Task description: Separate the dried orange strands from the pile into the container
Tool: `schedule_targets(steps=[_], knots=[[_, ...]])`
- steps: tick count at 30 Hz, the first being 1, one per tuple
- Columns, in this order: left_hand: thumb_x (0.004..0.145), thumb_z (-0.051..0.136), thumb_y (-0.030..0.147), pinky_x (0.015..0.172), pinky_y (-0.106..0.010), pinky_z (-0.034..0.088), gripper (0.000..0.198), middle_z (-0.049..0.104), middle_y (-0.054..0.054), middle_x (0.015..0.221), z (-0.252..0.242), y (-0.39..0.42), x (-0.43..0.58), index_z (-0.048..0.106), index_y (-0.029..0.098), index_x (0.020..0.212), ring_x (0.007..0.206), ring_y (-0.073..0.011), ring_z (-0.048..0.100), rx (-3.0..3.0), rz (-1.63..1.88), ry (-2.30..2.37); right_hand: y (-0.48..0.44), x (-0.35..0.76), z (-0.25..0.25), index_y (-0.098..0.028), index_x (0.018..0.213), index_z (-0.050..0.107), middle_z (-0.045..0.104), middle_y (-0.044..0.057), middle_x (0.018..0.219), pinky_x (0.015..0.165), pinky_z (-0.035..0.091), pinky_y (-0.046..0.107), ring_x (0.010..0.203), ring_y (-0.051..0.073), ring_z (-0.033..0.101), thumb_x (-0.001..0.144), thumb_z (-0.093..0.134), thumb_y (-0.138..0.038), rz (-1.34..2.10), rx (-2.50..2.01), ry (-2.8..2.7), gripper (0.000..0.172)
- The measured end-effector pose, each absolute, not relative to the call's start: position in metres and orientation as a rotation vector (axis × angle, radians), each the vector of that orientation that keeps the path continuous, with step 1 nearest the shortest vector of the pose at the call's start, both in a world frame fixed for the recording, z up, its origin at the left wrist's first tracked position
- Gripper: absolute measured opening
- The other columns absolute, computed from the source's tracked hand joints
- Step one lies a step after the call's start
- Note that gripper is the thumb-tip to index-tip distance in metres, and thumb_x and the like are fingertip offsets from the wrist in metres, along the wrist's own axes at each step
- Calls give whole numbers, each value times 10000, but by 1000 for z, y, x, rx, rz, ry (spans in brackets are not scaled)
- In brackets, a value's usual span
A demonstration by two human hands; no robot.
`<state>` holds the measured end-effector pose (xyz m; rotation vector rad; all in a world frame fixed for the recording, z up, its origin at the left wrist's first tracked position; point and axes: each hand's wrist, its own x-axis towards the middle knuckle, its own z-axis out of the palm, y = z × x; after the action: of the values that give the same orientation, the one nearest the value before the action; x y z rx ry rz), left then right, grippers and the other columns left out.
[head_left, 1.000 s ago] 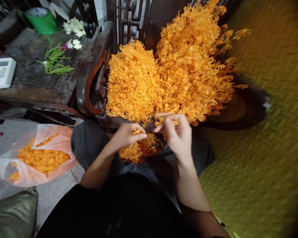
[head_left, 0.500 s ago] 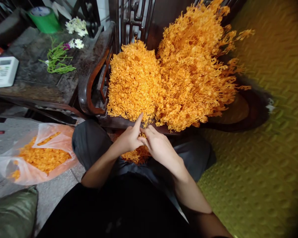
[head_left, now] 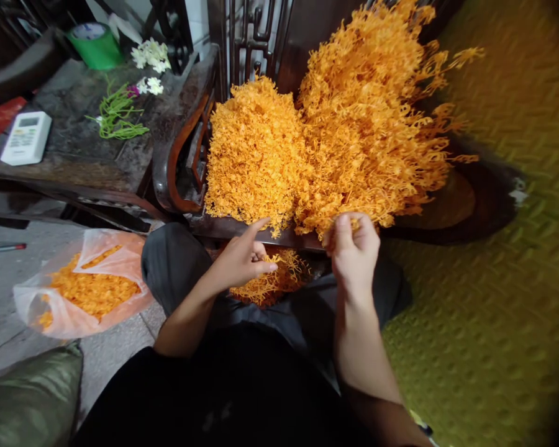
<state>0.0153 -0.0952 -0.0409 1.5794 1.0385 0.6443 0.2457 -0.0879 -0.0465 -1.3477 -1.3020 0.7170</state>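
On the dark wooden chair seat lies a dense left heap of curly orange flower-like sprigs (head_left: 254, 155); a larger, looser right heap of the same sprigs (head_left: 368, 136) spreads beside it. My left hand (head_left: 237, 261) hovers above my lap, index finger pointing out and the other fingers curled, with a bit of orange sprig showing by the thumb. At the near edge of the right heap, my right hand (head_left: 356, 248) has its fingers pinched together against orange sprigs; the fingertips are partly hidden. Thin orange strands (head_left: 265, 285) lie in a pile below, between my knees.
A clear pinkish plastic bag (head_left: 32, 304) with orange pieces lies on the floor at left. The side table (head_left: 74, 155) bears a white remote (head_left: 27, 138), green tape roll (head_left: 95, 46), green stems (head_left: 121, 115) and white flowers (head_left: 151, 56). Yellow-green textured material (head_left: 484, 310) covers the right side.
My right hand has moved away from the left, rightward to the near edge of the larger heap. My left hand stays in about the same place. The view has shifted slightly.
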Motion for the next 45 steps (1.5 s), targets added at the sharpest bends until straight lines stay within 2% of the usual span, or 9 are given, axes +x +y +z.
schedule_targets(steps=[3,8,14,18,22,27,34,40,45], knots=[[832,772,253,611,-300,439,1004,664,44,661,-50,-93,18,191,126,1641,576,-153,578,1567,668,1012,-100,244,-27,-208,1058,658,637,9,842,602,462,264,621,114,571,1057,550,-343,869,-1236,-1639,172],[825,737,185,589,-291,420,1030,642,52,645,-58,-88,22,137,119,1660,581,-158,580,1628,703,1030,-118,223,-18,-198,1438,611,636,77,1009,801,543,343,848,178,627,1069,505,-296,849,-1191,-2225,396],[807,739,178,588,-260,423,814,612,77,622,-66,-89,18,415,151,1553,550,-119,548,1562,668,1094,-113,222,-19,-196,907,709,640,39,816,656,523,289,718,147,618,1044,564,-306,664,-1264,-1564,227],[857,767,308,572,-233,436,444,635,37,715,-72,-81,11,660,182,1269,582,-94,575,1199,930,1021,-111,245,-1,-215,953,674,646,-4,775,388,338,208,479,75,507,1002,650,-367,769,-1168,-1012,161],[919,737,347,627,-224,441,245,591,24,721,-65,-71,11,737,202,1116,638,-82,548,942,1350,956,-123,245,-8,-179,982,708,682,10,765,363,334,211,442,73,526,965,701,-376,1296,-1129,-1124,198],[873,788,303,581,-220,402,187,480,35,658,-46,-72,12,748,193,1020,610,-87,468,774,1538,832,-148,218,-51,-196,1329,634,544,-81,582,431,315,228,390,63,400,1014,633,-388,1624,-1026,-1033,369],[875,768,314,562,-242,382,149,365,55,603,-26,-89,15,733,197,961,516,-75,377,804,1667,663,-171,181,-96,-191,836,533,478,-87,483,399,235,195,364,49,349,988,610,-573,2057,-934,-983,418],[902,644,429,580,-352,465,248,476,-1,483,-43,-139,20,706,241,753,443,-133,484,1136,1311,371,-163,161,-96,-216,750,474,378,-101,560,347,143,190,386,31,228,796,721,-757,2102,-931,-608,596],[892,358,858,657,-442,540,777,606,-93,524,-63,-154,-4,753,215,712,539,-228,623,1284,945,477,-149,167,-82,-212,661,478,389,-65,542,428,232,237,451,69,315,865,738,-600,1890,-1080,-987,509]])
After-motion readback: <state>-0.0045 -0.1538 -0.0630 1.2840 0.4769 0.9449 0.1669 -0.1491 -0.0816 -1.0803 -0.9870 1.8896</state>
